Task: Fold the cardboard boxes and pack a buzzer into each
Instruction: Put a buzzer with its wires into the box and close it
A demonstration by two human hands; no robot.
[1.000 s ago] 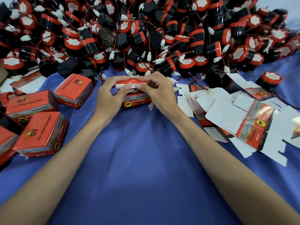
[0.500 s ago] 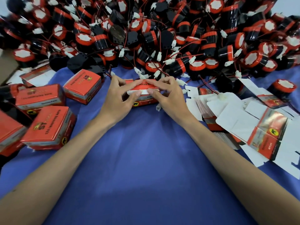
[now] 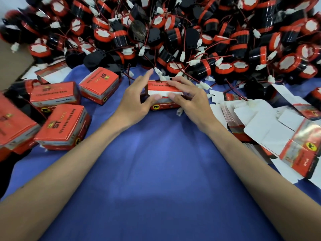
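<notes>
A small red cardboard box (image 3: 165,105) stands on the blue cloth at the centre. Its top lid flap, red with a white tuck strip, is partly down. My left hand (image 3: 137,101) grips the box's left side, thumb on the flap's white strip. On the right side sits my right hand (image 3: 191,100), with fingers on top of the lid and the thumb under the flap edge. What is inside the box is hidden. A big pile of black and red buzzers (image 3: 173,35) with white connectors fills the far side.
Several closed red boxes (image 3: 62,126) lie on the left. A stack of flat unfolded box blanks (image 3: 271,129) lies on the right. A brown carton edge (image 3: 12,65) shows at the far left. Blue cloth (image 3: 156,180) covers the table near me.
Both hands stay on the same box. The lid flap has come further down over the box, and my fingers have shifted along its edge.
</notes>
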